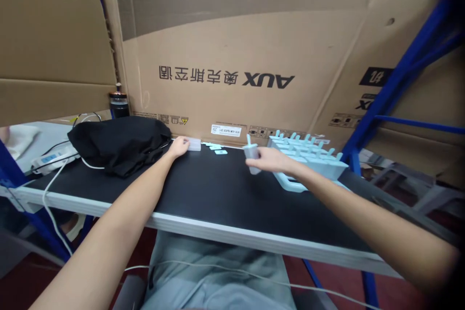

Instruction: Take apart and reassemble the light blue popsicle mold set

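Note:
My right hand (267,159) is closed round an ice pop mold (253,169), a clear cup capped by a light-blue lid with an upright stick handle. It is held above the black tabletop, left of a light-blue mold rack (319,169) filled with several more stick-topped molds. At the back of the table, my left hand (179,147) has its fingers closed on a clear plastic mold cup (194,144) lying on its side. Just right of that cup lie several loose light-blue lids (221,152).
A black cloth bag (121,143) covers the table's left part, beside a white power strip (54,157) with cables. A dark jar (118,102) stands behind it. Large cardboard (232,34) walls the back; blue shelf posts (407,77) frame the right.

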{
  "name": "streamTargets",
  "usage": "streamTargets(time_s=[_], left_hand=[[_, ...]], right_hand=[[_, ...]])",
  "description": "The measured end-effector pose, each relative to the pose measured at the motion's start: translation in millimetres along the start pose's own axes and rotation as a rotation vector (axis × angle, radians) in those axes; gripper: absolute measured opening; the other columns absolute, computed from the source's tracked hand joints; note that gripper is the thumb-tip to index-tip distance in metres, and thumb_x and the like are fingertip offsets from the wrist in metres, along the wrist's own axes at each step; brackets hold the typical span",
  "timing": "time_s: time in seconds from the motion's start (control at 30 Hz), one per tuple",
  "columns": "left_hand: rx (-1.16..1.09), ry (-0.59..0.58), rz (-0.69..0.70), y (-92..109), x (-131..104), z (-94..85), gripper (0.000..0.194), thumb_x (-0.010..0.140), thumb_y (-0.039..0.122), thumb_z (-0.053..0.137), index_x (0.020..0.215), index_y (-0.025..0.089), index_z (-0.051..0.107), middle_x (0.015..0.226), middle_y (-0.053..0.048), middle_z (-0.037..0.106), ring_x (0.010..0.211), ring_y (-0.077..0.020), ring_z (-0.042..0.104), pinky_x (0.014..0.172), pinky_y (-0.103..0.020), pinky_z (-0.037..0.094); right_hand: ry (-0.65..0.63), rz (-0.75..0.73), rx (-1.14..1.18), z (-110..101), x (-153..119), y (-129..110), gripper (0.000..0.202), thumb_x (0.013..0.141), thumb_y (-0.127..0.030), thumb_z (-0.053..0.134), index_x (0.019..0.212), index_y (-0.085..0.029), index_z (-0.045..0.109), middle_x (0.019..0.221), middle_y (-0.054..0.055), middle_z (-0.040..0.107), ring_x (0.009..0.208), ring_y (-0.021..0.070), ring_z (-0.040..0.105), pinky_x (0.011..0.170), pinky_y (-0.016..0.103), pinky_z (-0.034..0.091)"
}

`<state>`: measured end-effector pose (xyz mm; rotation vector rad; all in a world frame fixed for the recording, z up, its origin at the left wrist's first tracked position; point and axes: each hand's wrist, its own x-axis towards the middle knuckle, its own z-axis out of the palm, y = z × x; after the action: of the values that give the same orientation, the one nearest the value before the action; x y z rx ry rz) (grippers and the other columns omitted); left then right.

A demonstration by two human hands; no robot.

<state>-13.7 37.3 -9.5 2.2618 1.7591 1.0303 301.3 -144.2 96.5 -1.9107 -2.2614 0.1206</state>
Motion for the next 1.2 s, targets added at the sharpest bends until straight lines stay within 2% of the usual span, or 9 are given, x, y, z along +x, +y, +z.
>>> streamTargets(time_s=[0.2,0.3,0.4,0.53,0.6,0.7,0.73,1.03,1.2], left_hand=[[0.007,0.009,0.008,0,-2,0.5,0.029,0.086,0.028,0.049,0.105,0.011,0.063,0.114,-0.011,0.062,0.107,-0.0215,0.057,0.1,-0.032,0.04],[0.016,0.001,0.005,-1,-2,2.5,0.031,0.087,0.029,0.048,0.108,0.011,0.061,0.117,-0.012,0.06,0.11,-0.0215,0.055,0.101,-0.032,0.039],[0.029,-0.021,0.0,-3,-1,5.4,0.033,0.089,0.032,0.045,0.111,0.012,0.059,0.12,-0.011,0.057,0.114,-0.0219,0.051,0.103,-0.034,0.037],[0.042,-0.048,0.0,-2,-4,5.4,0.035,0.091,0.032,0.041,0.116,0.013,0.055,0.127,-0.011,0.052,0.12,-0.0224,0.048,0.105,-0.035,0.034],[0.038,-0.071,0.005,2,-9,2.0,0.036,0.092,0.032,0.04,0.119,0.013,0.053,0.132,-0.011,0.048,0.124,-0.0216,0.045,0.108,-0.035,0.032],[0.042,-0.11,0.022,10,-17,-4.0,0.038,0.093,0.035,0.039,0.121,0.013,0.051,0.137,-0.009,0.044,0.128,-0.0202,0.04,0.11,-0.033,0.028],[0.048,-0.117,0.026,13,-20,-5.4,0.039,0.093,0.036,0.038,0.122,0.014,0.051,0.138,-0.009,0.043,0.129,-0.0199,0.039,0.111,-0.033,0.027],[0.082,-0.108,0.032,17,-24,-8.5,0.038,0.093,0.029,0.036,0.123,0.012,0.052,0.139,-0.009,0.045,0.131,-0.02,0.038,0.113,-0.034,0.026],[0.043,-0.049,0.014,10,-18,-7.2,0.036,0.09,0.026,0.039,0.119,0.013,0.056,0.136,-0.01,0.05,0.128,-0.0207,0.042,0.111,-0.035,0.029]], right_hand=[[-0.241,0.111,-0.239,5,89,-33,0.033,0.078,-0.035,0.049,0.085,-0.008,0.065,0.078,0.013,0.066,0.075,0.022,0.063,0.069,0.031,0.047],[-0.211,0.138,-0.342,8,110,-41,0.03,0.076,-0.032,0.055,0.095,-0.011,0.066,0.09,0.012,0.067,0.09,0.0252,0.063,0.079,0.036,0.047],[-0.102,0.13,-0.414,11,125,-46,0.047,0.077,-0.04,0.058,0.116,-0.013,0.058,0.112,0.015,0.062,0.108,0.0288,0.057,0.089,0.041,0.042],[-0.148,0.107,-0.421,12,143,-51,0.071,0.089,-0.046,0.019,0.125,0.009,0.046,0.118,0.023,0.054,0.116,0.032,0.049,0.093,0.044,0.033],[-0.161,0.071,-0.384,13,148,-53,0.072,0.089,-0.048,0.019,0.122,0.009,0.049,0.117,0.023,0.054,0.115,0.0325,0.05,0.093,0.044,0.033],[-0.138,0.049,-0.321,17,148,-52,0.063,0.079,-0.055,0.05,0.119,-0.008,0.058,0.118,0.02,0.058,0.11,0.0343,0.053,0.089,0.045,0.039],[-0.133,0.046,-0.305,18,147,-50,0.062,0.078,-0.056,0.051,0.119,-0.01,0.059,0.117,0.02,0.058,0.109,0.0345,0.053,0.088,0.045,0.04],[-0.027,0.063,-0.286,14,141,-41,0.068,0.08,-0.064,0.042,0.123,-0.013,0.054,0.116,0.019,0.059,0.109,0.0331,0.054,0.087,0.045,0.041],[-0.105,-0.007,-0.219,15,127,-44,0.073,0.079,-0.068,0.04,0.125,-0.011,0.05,0.121,0.02,0.055,0.11,0.0351,0.053,0.087,0.046,0.043]])
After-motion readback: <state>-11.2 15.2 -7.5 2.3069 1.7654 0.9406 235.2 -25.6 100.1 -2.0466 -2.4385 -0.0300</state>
